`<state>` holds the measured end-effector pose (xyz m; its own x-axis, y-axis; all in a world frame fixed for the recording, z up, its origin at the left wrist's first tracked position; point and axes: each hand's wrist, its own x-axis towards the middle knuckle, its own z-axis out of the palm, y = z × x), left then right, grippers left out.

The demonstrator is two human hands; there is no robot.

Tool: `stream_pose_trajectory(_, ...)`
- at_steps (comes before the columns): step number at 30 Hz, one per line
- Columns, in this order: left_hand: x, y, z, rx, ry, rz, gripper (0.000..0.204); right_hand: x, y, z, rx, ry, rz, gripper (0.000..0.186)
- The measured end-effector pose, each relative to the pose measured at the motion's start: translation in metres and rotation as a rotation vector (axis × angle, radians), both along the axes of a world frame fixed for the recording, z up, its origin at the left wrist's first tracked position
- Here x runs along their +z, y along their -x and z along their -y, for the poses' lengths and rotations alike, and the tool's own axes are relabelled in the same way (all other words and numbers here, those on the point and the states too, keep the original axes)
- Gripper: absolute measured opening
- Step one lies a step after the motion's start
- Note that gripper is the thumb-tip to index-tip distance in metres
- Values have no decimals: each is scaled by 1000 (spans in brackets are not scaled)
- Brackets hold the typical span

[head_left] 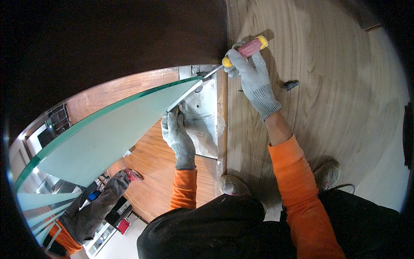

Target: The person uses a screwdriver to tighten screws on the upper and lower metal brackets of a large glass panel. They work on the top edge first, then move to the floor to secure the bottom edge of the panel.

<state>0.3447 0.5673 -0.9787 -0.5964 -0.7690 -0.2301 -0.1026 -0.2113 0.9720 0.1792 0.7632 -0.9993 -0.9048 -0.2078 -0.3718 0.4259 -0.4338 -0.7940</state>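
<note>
In a grey-white knit glove, my right hand [254,77] grips a screwdriver [250,47] with a red and yellow handle. The screwdriver's shaft points down to the left, toward the corner of a frosted glass panel [112,125] with a green edge. A narrow metal strip [183,96] runs along the panel's near end. My left hand [177,136], gloved alike, has its fingers closed at the strip's lower end; the fingertips are partly hidden. Beside it, a metal plate [200,129] is set in the floor by the threshold. Whether the shaft touches the strip I cannot tell.
A dark panel [120,34] rises on the far side. A small dark scrap [291,85] lies on the pale wood floor [327,103], right of my hand. Reddish wood flooring [146,181] spreads at left, where another person's leg [108,198] shows. My shoes flank my right forearm.
</note>
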Motion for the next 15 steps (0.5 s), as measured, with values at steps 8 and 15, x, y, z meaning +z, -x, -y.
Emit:
stream_pose_trajectory(8,-2,-3,3,-5,-13,11,23,4,3,5,-153,-122,-52,49)
stream_pose_trajectory(15,-7,-4,5,22,19,26,20,8,7,1,-102,-91,40,50)
